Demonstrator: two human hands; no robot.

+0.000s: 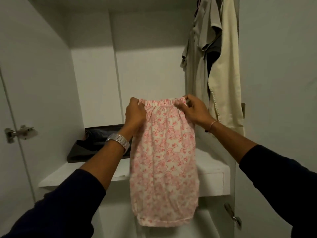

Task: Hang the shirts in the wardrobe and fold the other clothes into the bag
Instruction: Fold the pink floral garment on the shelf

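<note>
Garment: one skirt (pixel 164 162), white with a pink flower print, gathered elastic waistband on top, hem at the bottom; held up in the air at frame centre, hanging straight down in front of the shelf.
Left hand (pixel 135 114): at 9 o'clock of the waistband, fingers curled over that corner, pinching the cloth.
Right hand (pixel 192 110): at 3 o'clock of the waistband, thumb and fingers pinching that corner.
Hands counted: two, both on the skirt, level with each other, waistband stretched between them.
Sleeves: two, dark, pushed back from the wrists.
Wrist wear: one silver watch (pixel 120 141) on the left wrist; one thin pink bracelet (pixel 212 124) on the right wrist.
Bag (pixel 92 145): one, dark, lying open on the shelf at 9 o'clock of the skirt, partly hidden behind the left forearm.
Shelf (pixel 56 177): one, white, behind the skirt's lower half.
Hung clothes: pale shirts at 1 o'clock of the skirt, a cream shirt (pixel 228 69) in front, a greyer khaki shirt (pixel 204 31) beside it, something dark between them; exact count cannot be told.
Wardrobe (pixel 96 69): white inside, doors open on both sides.
Hinges: two seen, one hinge (pixel 18 133) at 9 o'clock, another (pixel 234 215) at 4 o'clock.
</note>
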